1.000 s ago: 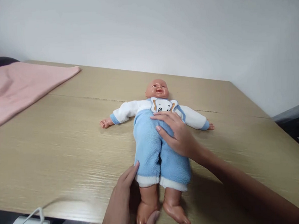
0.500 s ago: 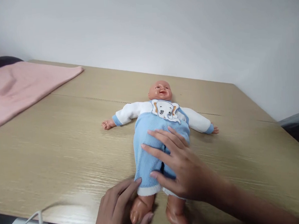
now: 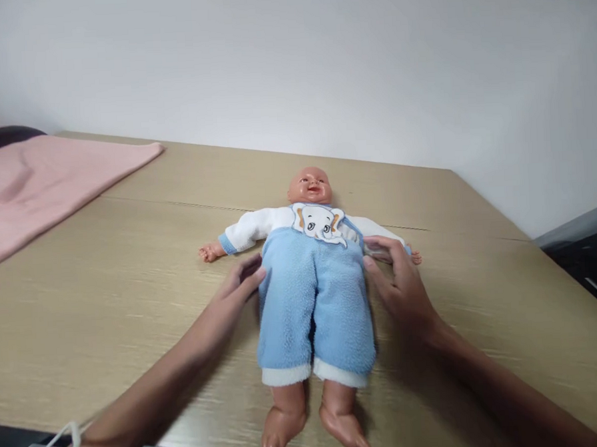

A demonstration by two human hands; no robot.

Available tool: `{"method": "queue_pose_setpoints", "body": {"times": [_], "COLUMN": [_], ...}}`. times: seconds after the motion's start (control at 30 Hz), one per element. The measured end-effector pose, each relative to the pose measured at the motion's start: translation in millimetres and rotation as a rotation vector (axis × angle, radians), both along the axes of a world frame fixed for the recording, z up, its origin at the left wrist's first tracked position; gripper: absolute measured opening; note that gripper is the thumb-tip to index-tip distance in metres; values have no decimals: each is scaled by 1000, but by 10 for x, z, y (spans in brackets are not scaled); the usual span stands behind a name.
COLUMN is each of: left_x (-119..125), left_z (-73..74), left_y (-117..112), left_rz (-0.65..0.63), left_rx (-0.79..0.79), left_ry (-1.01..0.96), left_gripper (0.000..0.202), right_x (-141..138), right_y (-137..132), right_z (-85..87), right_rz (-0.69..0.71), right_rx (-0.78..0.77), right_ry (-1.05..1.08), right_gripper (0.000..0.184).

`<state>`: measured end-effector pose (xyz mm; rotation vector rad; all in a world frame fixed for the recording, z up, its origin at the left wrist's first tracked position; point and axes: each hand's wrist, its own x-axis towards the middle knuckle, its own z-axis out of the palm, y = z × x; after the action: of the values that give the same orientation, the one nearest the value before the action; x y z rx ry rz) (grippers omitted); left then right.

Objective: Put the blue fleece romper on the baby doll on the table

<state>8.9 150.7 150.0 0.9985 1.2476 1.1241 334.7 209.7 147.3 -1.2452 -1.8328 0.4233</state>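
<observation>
A baby doll [image 3: 315, 296] lies on its back on the wooden table, head toward the wall and bare feet toward me. It wears a fuzzy blue and white outfit with an elephant patch [image 3: 319, 224] on the chest, and its arms are spread wide. Against the doll's waist on the left side rests my left hand [image 3: 244, 278], thumb apart from the fingers, whose tips are partly hidden. On the opposite side my right hand [image 3: 396, 278] is at the waist, fingers curved and apart, just below the doll's white sleeve. Neither hand grips around the body.
A pink cloth [image 3: 61, 186] covers the table's left part, with a dark and red item [image 3: 8, 137] behind it. At the lower left, a white cable [image 3: 72, 432] and a pale device sit beyond the table edge. A white wall [image 3: 290, 70] stands behind the table [image 3: 133, 312].
Both my hands have moved up the doll: the left from beside its foot to its waist, the right from on top of its legs to its other side. The trouser legs now lie uncovered.
</observation>
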Motion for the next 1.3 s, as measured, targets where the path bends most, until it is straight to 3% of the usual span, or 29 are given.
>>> {"method": "queue_pose_setpoints", "body": {"times": [0.07, 0.17, 0.3, 0.47, 0.6, 0.73, 0.83, 0.9, 0.97, 1.03, 1.13, 1.2, 1.3], "left_x": [49, 123, 163, 133, 138, 163, 151, 126, 113, 145, 318, 506, 827], "left_z": [-22, -41, -20, 42, 84, 38, -46, -81, -52, 59, 326, 486, 593], "left_y": [254, 438, 466, 494, 556, 568, 528, 491, 464, 467, 588, 772, 1169], "left_rz": [-15, -52, -27, -111, -122, -11, 80, 173, 267, 285, 118, -69, -293], "left_rx": [-48, -97, -86, -72, -68, -74, 30, 201, 400, 575, 783, 889, 1004], "left_ry": [-134, -261, -354, -383, -375, -327, -136, 127, 442, 693, 814, 826, 901], "left_gripper": [50, 40, 33, 42, 45, 51, 49, 45, 34, 21, 10, 11, 18], "right_x": [151, 208, 85, -49, -46, 4, 80, 180, 333, 533, 872, 1075, 1271], "right_y": [85, 143, 123, 88, 134, 178, 163, 164, 203, 287, 453, 547, 615], "right_z": [-128, -202, -194, -229, -288, -328, -273, -187, -94, -27, -5, -21, -39], "right_rz": [5, 110, 173, 249, 164, 9, -84, -167, -241, -206, -25, 57, 92], "right_rx": [-129, -218, -222, -344, -404, -372, -264, -152, 16, 153, 80, -51, -157], "right_ry": [22, 15, 47, 387, 444, 518, 388, 197, -38, -261, -425, -397, -282], "right_gripper": [38, 38, 36, 37, 41, 49, 45, 36, 29, 27, 48, 60, 59]}}
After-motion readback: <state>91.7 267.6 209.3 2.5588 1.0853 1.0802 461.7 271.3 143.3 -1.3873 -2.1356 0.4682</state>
